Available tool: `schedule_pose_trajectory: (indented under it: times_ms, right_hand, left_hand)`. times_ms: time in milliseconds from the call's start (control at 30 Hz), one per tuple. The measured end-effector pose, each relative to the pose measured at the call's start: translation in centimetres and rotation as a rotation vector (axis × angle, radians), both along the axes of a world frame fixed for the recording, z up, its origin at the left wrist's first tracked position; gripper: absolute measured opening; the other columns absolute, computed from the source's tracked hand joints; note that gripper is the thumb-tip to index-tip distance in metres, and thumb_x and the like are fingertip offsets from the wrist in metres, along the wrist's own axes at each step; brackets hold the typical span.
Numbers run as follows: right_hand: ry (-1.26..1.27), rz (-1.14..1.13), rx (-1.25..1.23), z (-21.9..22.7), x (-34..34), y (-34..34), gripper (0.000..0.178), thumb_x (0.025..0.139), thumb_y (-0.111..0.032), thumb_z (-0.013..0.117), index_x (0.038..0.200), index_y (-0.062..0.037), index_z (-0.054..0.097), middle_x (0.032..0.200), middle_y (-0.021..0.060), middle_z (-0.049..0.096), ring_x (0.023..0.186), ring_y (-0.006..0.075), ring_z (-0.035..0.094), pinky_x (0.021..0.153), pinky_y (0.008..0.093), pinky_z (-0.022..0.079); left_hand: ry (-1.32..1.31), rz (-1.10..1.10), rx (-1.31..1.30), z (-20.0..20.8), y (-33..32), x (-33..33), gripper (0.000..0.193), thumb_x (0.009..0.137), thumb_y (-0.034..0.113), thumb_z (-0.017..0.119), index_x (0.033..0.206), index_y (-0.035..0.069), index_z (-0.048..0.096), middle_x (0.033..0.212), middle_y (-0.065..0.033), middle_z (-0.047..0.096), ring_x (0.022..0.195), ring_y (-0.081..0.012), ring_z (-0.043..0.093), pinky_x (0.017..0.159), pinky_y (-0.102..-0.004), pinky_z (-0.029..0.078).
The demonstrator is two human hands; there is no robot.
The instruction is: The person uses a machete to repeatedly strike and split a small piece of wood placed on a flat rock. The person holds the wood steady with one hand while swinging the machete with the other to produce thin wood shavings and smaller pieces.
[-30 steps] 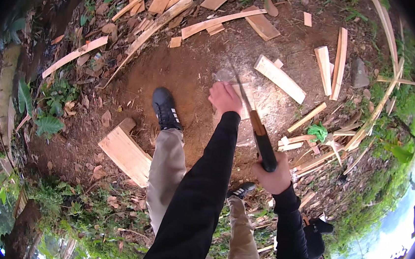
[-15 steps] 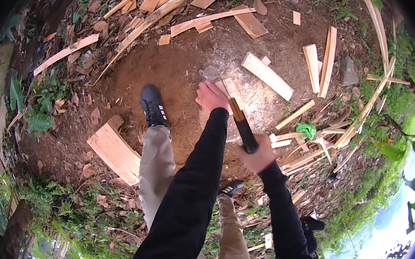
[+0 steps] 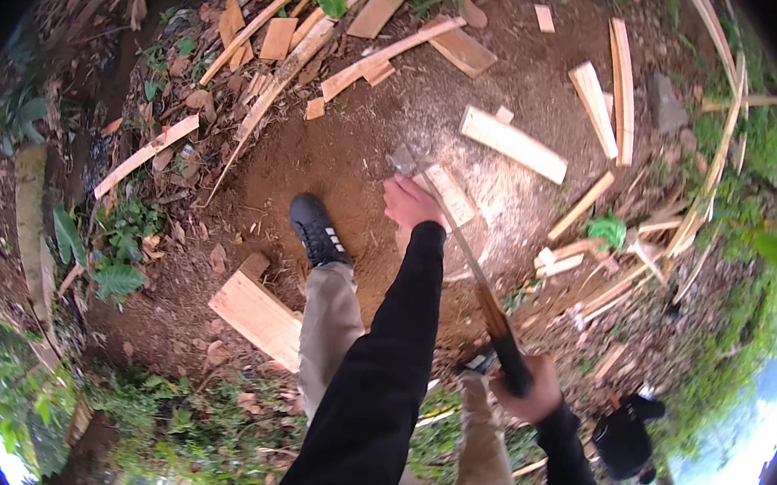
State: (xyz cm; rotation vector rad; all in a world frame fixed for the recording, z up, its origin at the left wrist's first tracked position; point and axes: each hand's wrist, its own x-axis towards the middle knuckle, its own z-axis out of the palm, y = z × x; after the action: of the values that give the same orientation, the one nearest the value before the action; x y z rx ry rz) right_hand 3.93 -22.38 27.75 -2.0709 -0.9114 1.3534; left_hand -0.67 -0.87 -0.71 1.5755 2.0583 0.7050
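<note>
On brown ground (image 3: 258,153) dusted with pale sawdust (image 3: 506,202), a short, pale wooden board (image 3: 451,194) lies just beside the bare left hand (image 3: 413,202), whose grip I cannot tell; the bare right hand (image 3: 529,391) wraps round a long, grey-bladed, black-handled tool (image 3: 491,312). Separate pale planks (image 3: 514,145) already lie about — how far this board is cut does not show.

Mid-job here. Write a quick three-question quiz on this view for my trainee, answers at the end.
1. Which hand grips the black handle?
2. True or false: in the picture, the green bundle lies to the right of the blade.
3. Which is nearest the left hand?
A. The green bundle
B. The pale wood piece by the blade
C. The grey stone

Key: 1. The right hand; 2. True; 3. B
</note>
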Motion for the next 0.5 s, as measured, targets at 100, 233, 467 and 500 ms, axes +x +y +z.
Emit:
schedule_pose_trajectory:
  times_ms: [100, 233, 467, 500]
  right_hand:
    - [-0.021, -0.031, 0.055, 1.0, 0.8, -1.6, 0.053, 0.07, -0.018, 0.066, 0.121, -0.0066, 0.062, 0.076, 0.0158, 0.068, 0.068, 0.0351, 0.067, 0.069, 0.0404, 0.055]
    - [-0.165, -0.042, 0.027, -6.2, 1.0, 6.5, 0.05, 0.07, -0.032, 0.071, 0.109, -0.0014, 0.063, 0.08, 0.019, 0.06, 0.072, 0.036, 0.058, 0.073, 0.0447, 0.046]
    - [0.033, -0.021, -0.022, 1.1, 0.4, -2.6, 0.053, 0.065, -0.018, 0.07, 0.115, -0.0012, 0.063, 0.1, 0.0217, 0.066, 0.092, 0.0372, 0.065, 0.085, 0.0438, 0.049]
    - [-0.077, -0.016, 0.027, -0.2, 0.5, -1.5, 0.051, 0.066, -0.019, 0.07, 0.113, -0.0012, 0.063, 0.097, 0.021, 0.067, 0.093, 0.0363, 0.065, 0.084, 0.0435, 0.049]
  left_hand:
    - [-0.155, -0.031, -0.041, 0.7, -0.6, 2.2, 0.038, 0.102, 0.034, 0.035, 0.089, 0.006, 0.057, 0.087, -0.0164, 0.063, 0.088, -0.0394, 0.058, 0.081, -0.0508, 0.04]
    - [-0.185, -0.054, -0.02, -1.4, -0.5, 1.0, 0.038, 0.101, 0.033, 0.037, 0.086, 0.005, 0.057, 0.084, -0.0183, 0.061, 0.085, -0.0403, 0.058, 0.076, -0.051, 0.042]
    - [-0.174, -0.044, -0.046, -0.1, -0.4, 0.8, 0.036, 0.101, 0.031, 0.036, 0.088, 0.003, 0.054, 0.086, -0.0216, 0.062, 0.084, -0.0438, 0.059, 0.074, -0.0519, 0.045]
    - [-0.218, -0.041, -0.072, 0.3, -0.6, 1.0, 0.036, 0.101, 0.031, 0.035, 0.089, 0.003, 0.054, 0.086, -0.0221, 0.062, 0.085, -0.0442, 0.059, 0.074, -0.0518, 0.045]
